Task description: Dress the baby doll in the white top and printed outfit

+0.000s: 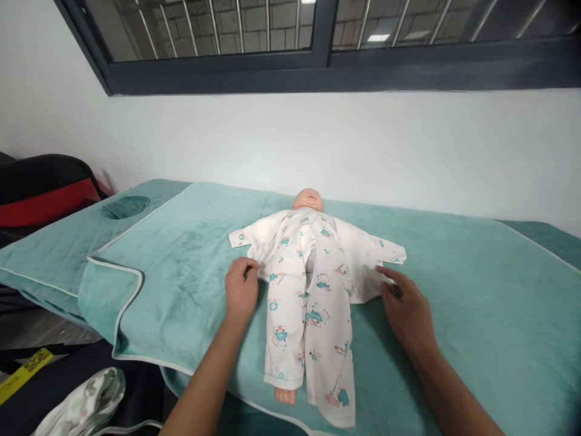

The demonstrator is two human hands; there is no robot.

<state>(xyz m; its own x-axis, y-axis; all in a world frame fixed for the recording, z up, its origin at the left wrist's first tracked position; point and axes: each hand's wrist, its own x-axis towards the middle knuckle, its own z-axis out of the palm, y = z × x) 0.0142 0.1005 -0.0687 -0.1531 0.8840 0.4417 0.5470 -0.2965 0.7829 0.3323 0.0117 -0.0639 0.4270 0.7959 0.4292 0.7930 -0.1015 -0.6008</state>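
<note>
A baby doll lies on its back with its head toward the wall. It wears a white printed baby shirt with the sleeves spread to both sides, and matching baby trousers lie over its front and legs. One bare foot shows below the left trouser leg; the other foot is hidden. My left hand is closed in a pinch at the shirt's left side edge. On the opposite side, my right hand pinches the shirt's flared lower edge between thumb and fingers.
A green plush blanket with white piping covers the padded table, which has a round face hole. Behind stand a white wall and a dark window frame. Patterned cloth and a red-black chair are at left.
</note>
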